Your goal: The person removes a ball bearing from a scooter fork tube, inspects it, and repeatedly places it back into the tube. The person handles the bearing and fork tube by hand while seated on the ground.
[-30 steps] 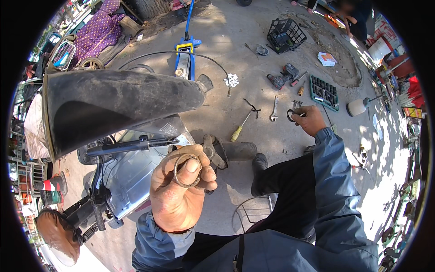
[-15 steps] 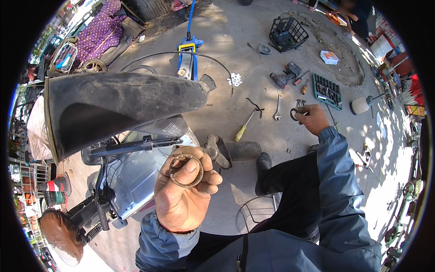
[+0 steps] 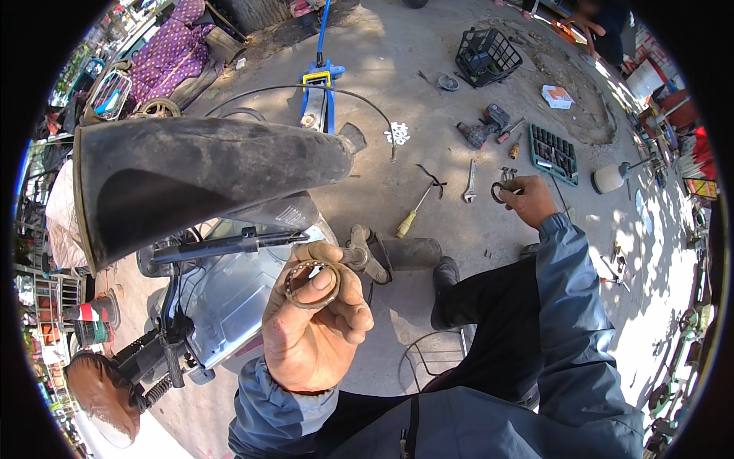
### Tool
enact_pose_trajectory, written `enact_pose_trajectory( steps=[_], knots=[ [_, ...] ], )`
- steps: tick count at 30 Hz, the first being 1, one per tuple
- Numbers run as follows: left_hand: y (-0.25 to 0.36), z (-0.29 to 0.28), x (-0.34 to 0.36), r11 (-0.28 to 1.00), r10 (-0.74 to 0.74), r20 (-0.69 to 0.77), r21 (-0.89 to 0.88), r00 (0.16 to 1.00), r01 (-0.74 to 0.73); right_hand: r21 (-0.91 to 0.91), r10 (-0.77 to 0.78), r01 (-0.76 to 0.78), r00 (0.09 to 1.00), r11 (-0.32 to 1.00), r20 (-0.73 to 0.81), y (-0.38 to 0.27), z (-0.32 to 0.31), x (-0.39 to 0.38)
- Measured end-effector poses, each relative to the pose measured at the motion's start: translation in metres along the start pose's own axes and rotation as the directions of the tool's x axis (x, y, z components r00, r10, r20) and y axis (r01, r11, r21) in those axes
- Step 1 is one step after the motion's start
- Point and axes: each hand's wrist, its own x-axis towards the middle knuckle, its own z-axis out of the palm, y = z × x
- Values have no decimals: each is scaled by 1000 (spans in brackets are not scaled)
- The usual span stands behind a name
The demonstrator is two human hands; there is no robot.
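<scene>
My left hand (image 3: 310, 340) is raised at the middle, its thumb and fingers closed on a thin brown metal ring (image 3: 290, 291), which looks like a bearing ring with small balls along its inside. The ring is tilted, and the thumb covers part of it. Farther right, my right hand (image 3: 533, 203) pinches a dark ring (image 3: 495, 191) between thumb and fingers; part of that ring is hidden by the fingers. Left of and beyond my left hand is a scooter with a pale silver body panel (image 3: 237, 306) and a long dusty black part (image 3: 214, 157).
An adjustable wrench (image 3: 470, 181), a screwdriver (image 3: 407, 222), a cordless power tool (image 3: 475, 133) and a green socket case (image 3: 553, 154) lie on the ground. Beyond are a blue jack (image 3: 330, 99) and a black crate (image 3: 489, 57). A spray bottle (image 3: 609, 179) lies at right. Another person (image 3: 608, 30) is at far right.
The ring in my left hand has tilted, so its inner side shows more, and the fingers have shifted slightly. My right hand stays almost in place with the dark ring.
</scene>
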Motion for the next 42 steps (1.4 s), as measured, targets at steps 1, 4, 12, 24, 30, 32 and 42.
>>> enact_pose_trajectory(
  steps=[1, 4, 12, 24, 30, 32, 42],
  knots=[
    [0, 0, 0, 1000, -4, -4, -3, 1000, 4, -1, 1, -1, 1000, 1000, 0, -1, 0, 0],
    [0, -1, 0, 1000, -10, -6, -1, 1000, 10, 2, 3, -3, 1000, 1000, 1, -3, -1, -1],
    [-1, -2, -3, 999, -24, -33, 44, 999, 25, 6, 6, -6, 1000, 1000, 1, -1, 0, 0],
    [-3, -6, -8, 963, -127, 242, -203, 962, 179, 3, -10, 10, 1000, 1000, -9, 1, -1, 0],
    [-6, -11, -8, 960, -117, 412, -185, 904, 208, 6, -4, 4, 1000, 1000, -5, 1, 1, 1],
    [-7, -15, -5, 958, -103, 497, -183, 862, 220, 1, -4, 4, 1000, 1000, -7, -1, 0, 1],
    [-10, -13, 1, 983, -89, 613, -73, 785, 169, -11, -2, 2, 1000, 1000, -4, -4, -1, 0]
  ],
)
